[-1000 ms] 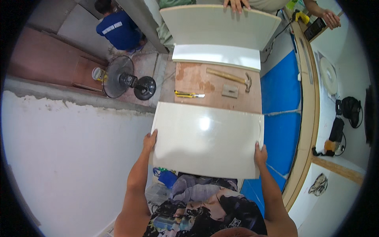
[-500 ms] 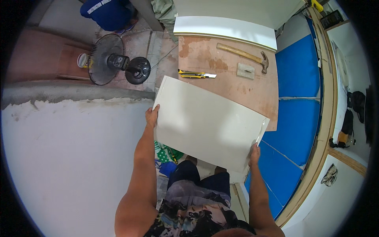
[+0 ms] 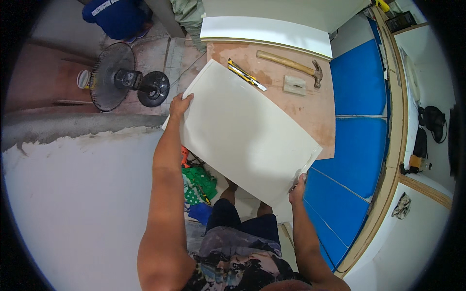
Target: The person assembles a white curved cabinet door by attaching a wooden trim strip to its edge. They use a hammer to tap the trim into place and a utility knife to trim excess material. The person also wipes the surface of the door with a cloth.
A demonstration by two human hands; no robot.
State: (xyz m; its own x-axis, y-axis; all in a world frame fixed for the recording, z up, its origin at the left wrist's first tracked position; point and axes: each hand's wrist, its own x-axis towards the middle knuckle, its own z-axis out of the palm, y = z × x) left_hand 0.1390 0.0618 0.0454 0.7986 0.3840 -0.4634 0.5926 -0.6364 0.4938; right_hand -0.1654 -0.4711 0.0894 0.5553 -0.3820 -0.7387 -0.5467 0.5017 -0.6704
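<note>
I hold a large flat white panel (image 3: 242, 133) between both hands, turned at a slant over the plywood worktop (image 3: 310, 106). My left hand (image 3: 179, 104) grips its upper left edge. My right hand (image 3: 297, 188) grips its lower right corner. The panel hides part of the worktop and the floor under it. Just past the panel's far edge lie a yellow and black utility knife (image 3: 246, 74), a small pale block (image 3: 294, 85) and a wooden-handled hammer (image 3: 291, 64).
A long white board (image 3: 267, 31) lies across the far end of the worktop. A black floor fan (image 3: 121, 80) lies on the floor to the left, with a blue bucket (image 3: 114, 17) behind it. Blue panels (image 3: 357, 126) flank the right. White wall surface (image 3: 73, 203) fills the lower left. Cloth scraps (image 3: 196, 184) lie at my feet.
The white panel has turned clockwise from lying square to slanted, and sits nearer the worktop. Another person's hands at the far white board have left the view.
</note>
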